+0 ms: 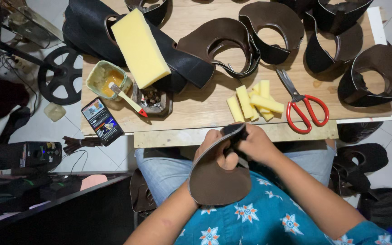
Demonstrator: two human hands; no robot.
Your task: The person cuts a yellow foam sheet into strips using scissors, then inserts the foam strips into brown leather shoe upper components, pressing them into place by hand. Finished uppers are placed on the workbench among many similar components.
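Left hand (pixel 210 144) closed around the upper edge of a curved brown leather piece (pixel 216 181), fingers wrapped over the rim, held above the lap just off the near edge of the table (pixel 191 109). Right hand (pixel 256 144) closed too, pinching the same piece from the other side at its narrow dark end, touching the left hand's knuckles. Judged thin, light and floppy: bends in a smooth curve under its own weight, so likely needs both hands near the working edge to stay steady. Smooth face looks a little slick; a pinch at the rim, thumb against fingers, seems the surest hold. Not fragile, though a hard fold could crease it.

Just beyond the hands, near the table's near edge, a small heap of yellow foam strips (pixel 253 103), and beside it to the right red-handled scissors (pixel 301 102). Toward the far left corner, a large yellow foam block (pixel 140 47) resting on dark leather. At the left edge, a glue pot (pixel 106 78) with a brush (pixel 127 98) leaning out, and a phone (pixel 102 120) at the near left corner. Along the far edge and right side, several more cut leather shapes (pixel 268 29) standing curled.
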